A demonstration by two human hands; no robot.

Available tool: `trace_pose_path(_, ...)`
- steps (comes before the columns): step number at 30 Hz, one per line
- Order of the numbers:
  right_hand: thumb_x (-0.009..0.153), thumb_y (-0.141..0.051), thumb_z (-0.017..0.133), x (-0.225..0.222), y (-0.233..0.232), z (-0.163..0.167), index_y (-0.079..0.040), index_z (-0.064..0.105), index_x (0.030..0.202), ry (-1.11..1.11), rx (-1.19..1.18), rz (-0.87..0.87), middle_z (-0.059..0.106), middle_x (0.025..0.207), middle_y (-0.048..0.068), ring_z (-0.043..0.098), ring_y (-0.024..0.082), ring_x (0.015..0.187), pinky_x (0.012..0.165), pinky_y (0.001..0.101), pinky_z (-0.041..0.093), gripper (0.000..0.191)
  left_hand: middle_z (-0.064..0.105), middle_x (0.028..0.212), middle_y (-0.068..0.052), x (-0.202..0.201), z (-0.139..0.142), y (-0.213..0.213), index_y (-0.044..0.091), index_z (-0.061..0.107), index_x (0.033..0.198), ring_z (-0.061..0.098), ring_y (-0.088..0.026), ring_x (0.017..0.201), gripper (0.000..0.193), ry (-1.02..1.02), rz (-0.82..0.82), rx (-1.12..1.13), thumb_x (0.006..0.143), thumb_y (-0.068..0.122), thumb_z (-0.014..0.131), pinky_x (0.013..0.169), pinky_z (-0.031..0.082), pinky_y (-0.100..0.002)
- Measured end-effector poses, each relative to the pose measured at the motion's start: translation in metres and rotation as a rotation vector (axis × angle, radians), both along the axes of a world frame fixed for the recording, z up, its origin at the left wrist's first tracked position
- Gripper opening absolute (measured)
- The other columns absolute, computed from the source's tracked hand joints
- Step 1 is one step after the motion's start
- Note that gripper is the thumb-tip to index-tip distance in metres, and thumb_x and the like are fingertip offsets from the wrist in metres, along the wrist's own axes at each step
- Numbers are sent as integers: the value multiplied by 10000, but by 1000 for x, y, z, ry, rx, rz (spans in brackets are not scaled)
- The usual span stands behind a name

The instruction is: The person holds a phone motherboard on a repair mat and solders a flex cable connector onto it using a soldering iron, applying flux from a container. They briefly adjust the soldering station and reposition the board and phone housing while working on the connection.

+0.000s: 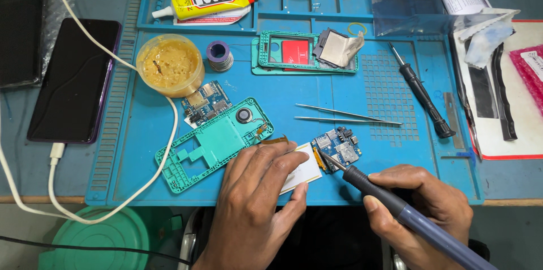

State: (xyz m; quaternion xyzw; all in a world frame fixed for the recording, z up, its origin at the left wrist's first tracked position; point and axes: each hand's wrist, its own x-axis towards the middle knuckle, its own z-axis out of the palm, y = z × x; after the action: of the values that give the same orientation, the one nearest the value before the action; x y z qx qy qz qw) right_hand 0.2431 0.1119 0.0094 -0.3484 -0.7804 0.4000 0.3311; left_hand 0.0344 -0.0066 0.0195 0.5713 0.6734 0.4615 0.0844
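— Fingers of the right hand (421, 205) are curled shut around the grey-blue handle of a soldering iron (396, 208), held like a pen. Its long axis runs from lower right up to upper left, and the tip ends at the lower left edge of the small blue circuit board (337, 147).

— And the other hand?

— Left hand (257, 191) lies flat, fingers stretched out and nearly together, pressing down on a white display panel (305, 171). It grips nothing; it only pins the panel to the blue work mat (283, 100). The panel sits just left of the board, joined to it at what looks like an orange connector strip (320, 160).

— So which way is the joint from the fingers?

— Up and to the left of the right hand's fingers, along the iron's own line. From the left fingertips it is just to the right, close beside them. The iron's tip is the nearer of the two; whether it touches the board or hovers a hair above, I cannot tell.

— Anything close by?

— A teal phone frame (212, 145) lies just left of the left hand, with a second circuit board (206, 103) above it. Tweezers (345, 116) lie above the blue board, well apart from the iron, and a tub of flux paste (168, 65) stands at upper left.
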Motion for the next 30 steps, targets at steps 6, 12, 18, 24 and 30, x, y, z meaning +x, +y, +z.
trace_pose_path(6, 781, -16, 782, 1, 2, -1, 16, 699, 1004, 12, 9, 26, 761, 898, 113, 717, 128, 788, 692, 244, 567, 241, 663, 1212, -134, 0, 1, 0, 62, 634, 1206, 633, -331, 1178, 438, 9, 5, 7, 799, 81, 795, 983, 474, -457)
trace_pose_path(12, 769, -11, 784, 1, 2, -1, 13, 704, 997, -3, 2, 35, 765, 884, 103, 715, 122, 764, 670, 242, 562, 243, 663, 1195, -138, -1, 3, 0, 59, 632, 1216, 638, -334, 1167, 448, -9, 1, -3, 799, 72, 794, 981, 488, -455)
trace_pose_path(18, 776, -18, 787, 0, 3, -2, 11, 706, 1006, 11, 23, 51, 762, 883, 95, 708, 114, 759, 667, 238, 556, 246, 680, 1208, -141, -8, 7, -2, 46, 617, 1234, 644, -335, 1165, 468, -17, -38, -8, 801, 68, 794, 983, 513, -432)
trace_pose_path(24, 769, -32, 789, 0, 0, -1, 6, 708, 996, 16, 8, 40, 758, 866, 91, 706, 110, 750, 654, 232, 545, 244, 679, 1196, -146, -24, 11, -5, 35, 616, 1226, 641, -344, 1165, 461, 25, -92, -35, 804, 98, 793, 968, 517, -431)
trace_pose_path(30, 749, -59, 783, -4, -6, 1, 0, 714, 984, 3, -8, 8, 769, 843, 87, 730, 114, 736, 648, 235, 565, 251, 686, 1180, -131, -32, 12, -8, 37, 614, 1232, 645, -329, 1140, 477, 24, -132, -53, 796, 102, 797, 966, 520, -427)
